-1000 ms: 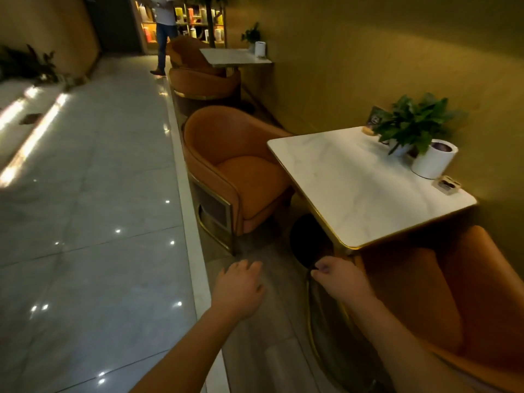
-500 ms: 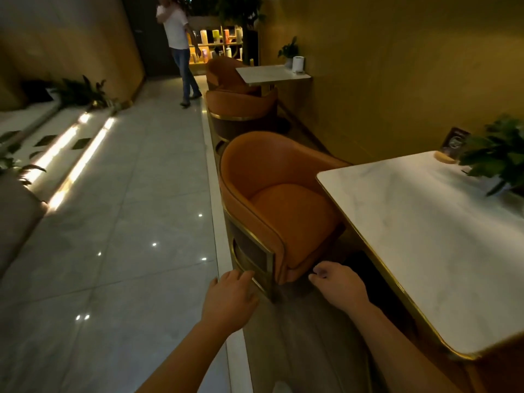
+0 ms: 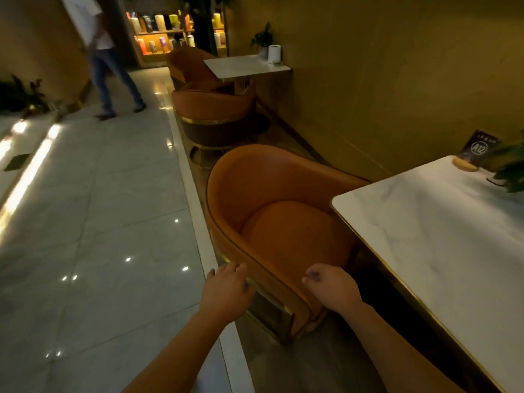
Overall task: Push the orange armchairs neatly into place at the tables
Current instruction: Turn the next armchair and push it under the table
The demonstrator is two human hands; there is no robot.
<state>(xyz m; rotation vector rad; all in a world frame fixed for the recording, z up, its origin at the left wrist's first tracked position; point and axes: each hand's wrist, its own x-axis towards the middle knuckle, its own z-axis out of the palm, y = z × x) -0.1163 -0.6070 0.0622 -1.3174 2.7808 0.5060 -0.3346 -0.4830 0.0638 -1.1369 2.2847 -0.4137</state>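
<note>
A person's left hand (image 3: 226, 290), fingers loosely spread, lies at the armchair's (image 3: 272, 222) near rim, perhaps touching it. The right hand (image 3: 333, 287) hovers above that rim, fingers loosely curled, empty. A marble worktop (image 3: 439, 251) stands just right of the armchair. Behind the armchair: a second armchair (image 3: 212, 109), then a blurred walker (image 3: 109, 69).

The walking person (image 3: 105, 61) is motion-blurred with the head cut off by the top edge, the marble table (image 3: 439, 236) and its potted plant (image 3: 510, 168) run off the right edge, that table hides part of the orange armchair (image 3: 255, 194), and the shelf items (image 3: 158, 22) are too small to tell
</note>
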